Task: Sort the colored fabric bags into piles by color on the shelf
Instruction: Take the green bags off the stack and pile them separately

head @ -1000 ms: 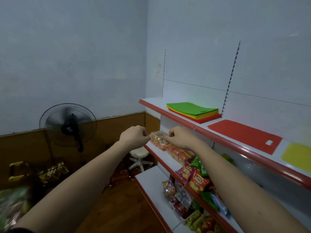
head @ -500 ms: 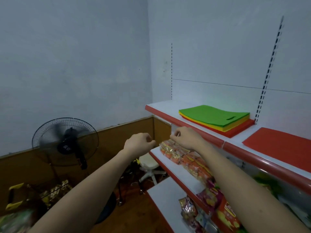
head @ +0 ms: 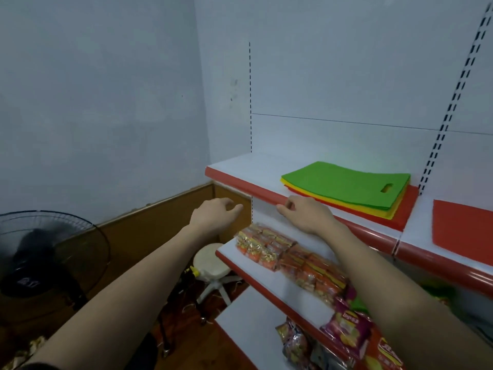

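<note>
A mixed stack of flat fabric bags lies on the top shelf (head: 240,166): a green bag (head: 344,182) on top, yellow bags (head: 373,209) under it and red bags (head: 408,209) at the bottom. One red bag (head: 464,225) lies alone to the right. My right hand (head: 304,213) is at the shelf's red front edge, just left of the stack, fingers loosely curled, holding nothing. My left hand (head: 216,213) hovers in the air left of the shelf, fingers loosely curled and empty.
Snack packets (head: 290,260) fill the second shelf below my hands, with more chip bags (head: 346,329) lower down. A black standing fan (head: 45,263) is at the left and a white stool (head: 210,265) stands on the wooden floor beneath the shelves.
Both hands have risen from the snack shelf level up to the top shelf's front edge. The view has swung left and closer, so the yellow bag at the far right is out of sight.
</note>
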The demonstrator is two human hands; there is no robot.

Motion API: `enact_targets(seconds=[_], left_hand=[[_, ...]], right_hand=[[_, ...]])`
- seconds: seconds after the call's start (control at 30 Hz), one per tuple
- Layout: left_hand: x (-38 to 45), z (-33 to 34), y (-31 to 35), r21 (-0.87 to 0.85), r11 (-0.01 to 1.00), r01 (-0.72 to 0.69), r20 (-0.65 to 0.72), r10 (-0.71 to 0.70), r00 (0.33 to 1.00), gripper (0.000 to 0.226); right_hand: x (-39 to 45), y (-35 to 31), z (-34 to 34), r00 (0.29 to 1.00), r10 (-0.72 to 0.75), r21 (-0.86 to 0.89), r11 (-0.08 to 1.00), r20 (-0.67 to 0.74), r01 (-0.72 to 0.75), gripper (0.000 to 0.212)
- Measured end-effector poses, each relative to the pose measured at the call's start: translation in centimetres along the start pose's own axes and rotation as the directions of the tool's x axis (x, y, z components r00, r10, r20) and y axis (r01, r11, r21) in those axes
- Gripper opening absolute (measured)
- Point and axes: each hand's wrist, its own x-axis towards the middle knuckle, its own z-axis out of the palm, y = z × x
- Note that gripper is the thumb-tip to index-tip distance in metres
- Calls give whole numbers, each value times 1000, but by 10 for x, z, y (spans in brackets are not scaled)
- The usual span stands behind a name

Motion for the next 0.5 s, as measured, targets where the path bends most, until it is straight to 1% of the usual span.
enact_targets(seconds=[0.1,0.17,0.23,0.3,0.4,0.5], left_hand=[[41,-6,-11,-28,995,-101,8,101,995,62],[68,-8,-11,-55,984,-169,-1,169,986,63],[92,-6,-5,-82,968,-235,7,237,972,63],[113,0,6,-113,954,-278,45,285,958,63],[143,13,27,-171,934,-312,104,332,937,63],[169,27,50,-221,919,-326,145,361,921,68]], right_hand=[[17,4,0,990,89,-7,996,-106,-90,52],[20,7,-4,968,142,-21,989,-206,-150,56],[16,12,-9,941,199,-48,974,-272,-220,58],[9,21,-15,918,261,-97,949,-300,-301,61],[4,44,-29,874,383,-124,893,-298,-433,66],[-1,71,-41,813,496,-130,824,-304,-552,68]])
